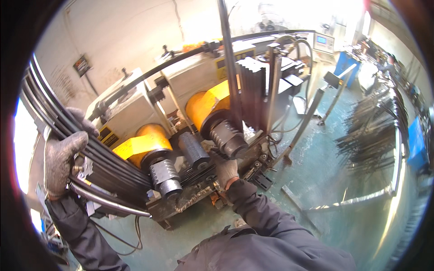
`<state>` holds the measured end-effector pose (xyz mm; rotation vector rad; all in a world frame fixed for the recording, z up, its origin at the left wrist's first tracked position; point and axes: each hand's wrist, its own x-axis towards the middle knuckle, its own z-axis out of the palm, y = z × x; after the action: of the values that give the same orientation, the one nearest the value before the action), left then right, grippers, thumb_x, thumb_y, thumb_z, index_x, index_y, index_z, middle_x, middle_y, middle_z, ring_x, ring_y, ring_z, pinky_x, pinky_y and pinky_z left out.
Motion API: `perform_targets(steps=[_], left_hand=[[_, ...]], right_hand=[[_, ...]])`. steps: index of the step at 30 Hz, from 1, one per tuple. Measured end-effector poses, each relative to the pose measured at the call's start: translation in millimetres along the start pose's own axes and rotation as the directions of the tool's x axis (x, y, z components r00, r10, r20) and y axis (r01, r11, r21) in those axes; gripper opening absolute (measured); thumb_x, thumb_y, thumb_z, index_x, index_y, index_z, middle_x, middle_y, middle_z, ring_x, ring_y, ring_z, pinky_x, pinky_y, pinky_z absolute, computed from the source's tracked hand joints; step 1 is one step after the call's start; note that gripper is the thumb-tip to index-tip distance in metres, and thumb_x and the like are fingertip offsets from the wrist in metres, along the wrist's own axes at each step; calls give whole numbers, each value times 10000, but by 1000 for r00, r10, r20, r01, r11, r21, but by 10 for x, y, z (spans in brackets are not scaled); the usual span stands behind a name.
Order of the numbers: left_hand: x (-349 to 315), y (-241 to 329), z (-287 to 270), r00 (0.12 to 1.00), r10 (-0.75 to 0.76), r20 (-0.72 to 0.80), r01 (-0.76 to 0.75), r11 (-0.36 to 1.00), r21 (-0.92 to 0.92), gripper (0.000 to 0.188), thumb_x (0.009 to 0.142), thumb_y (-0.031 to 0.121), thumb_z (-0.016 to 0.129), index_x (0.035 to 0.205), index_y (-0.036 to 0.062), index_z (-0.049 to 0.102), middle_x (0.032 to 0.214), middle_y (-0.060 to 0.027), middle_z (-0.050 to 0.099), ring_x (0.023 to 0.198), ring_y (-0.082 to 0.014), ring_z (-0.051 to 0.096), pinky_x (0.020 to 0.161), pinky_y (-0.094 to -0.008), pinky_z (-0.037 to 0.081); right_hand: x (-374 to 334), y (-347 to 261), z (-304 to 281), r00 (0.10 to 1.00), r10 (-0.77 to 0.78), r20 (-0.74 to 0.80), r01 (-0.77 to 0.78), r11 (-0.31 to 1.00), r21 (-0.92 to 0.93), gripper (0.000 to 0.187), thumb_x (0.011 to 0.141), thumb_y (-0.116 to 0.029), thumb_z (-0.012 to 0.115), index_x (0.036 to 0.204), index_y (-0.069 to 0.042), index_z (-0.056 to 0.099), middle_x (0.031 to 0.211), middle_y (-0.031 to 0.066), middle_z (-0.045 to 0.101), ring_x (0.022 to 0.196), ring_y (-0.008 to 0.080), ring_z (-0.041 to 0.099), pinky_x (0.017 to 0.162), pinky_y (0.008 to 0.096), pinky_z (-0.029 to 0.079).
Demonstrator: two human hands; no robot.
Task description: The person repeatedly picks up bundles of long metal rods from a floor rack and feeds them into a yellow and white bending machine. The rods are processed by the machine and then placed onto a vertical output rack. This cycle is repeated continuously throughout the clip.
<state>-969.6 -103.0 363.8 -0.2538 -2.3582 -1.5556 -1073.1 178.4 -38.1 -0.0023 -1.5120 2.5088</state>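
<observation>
My left hand [63, 160], in a grey knit glove, is closed round a bundle of long black rods [106, 153] at the left. Its thumb lies on the near side, and grey glove fingers show beyond the rods. The rods slope down toward a machine with yellow housings [140, 143]. My right hand [226, 169], also gloved, reaches in under the right ribbed dark roller [226, 135]; its fingers are hidden there. Left of it sit a plain dark cylinder [193, 150] and the left ribbed roller [165, 176].
A silvery metal tube [108, 199] runs below the rods. Upright black bars [251, 83] stand behind the right roller. At the right, a large pile of dark rods [373, 126] lies beside a metal frame [350, 201] on the green floor. A control box [324, 42] stands at the back.
</observation>
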Motion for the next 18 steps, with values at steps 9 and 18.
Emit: perform_targets(steps=[9, 18], left_hand=[[-24, 34, 13, 998, -21, -67, 27, 995, 99, 535, 892, 117, 786, 1398, 13, 645, 1144, -129, 774, 1105, -259, 756, 977, -391, 621], [-10, 27, 42, 992, -71, -107, 77, 996, 54, 547, 894, 103, 829, 1395, -13, 642, 1160, -147, 751, 1117, -272, 758, 988, -386, 673]], right_hand=[[29, 96, -80, 1000, 4, 30, 0, 993, -115, 327, 1041, -123, 802, 1343, -12, 747, 1254, 96, 804, 1115, 223, 759, 955, 387, 579], [64, 13, -89, 996, 29, 90, -5, 965, -261, 325, 1084, -196, 772, 1320, 27, 769, 1310, 149, 804, 1199, 288, 756, 1038, 428, 556]])
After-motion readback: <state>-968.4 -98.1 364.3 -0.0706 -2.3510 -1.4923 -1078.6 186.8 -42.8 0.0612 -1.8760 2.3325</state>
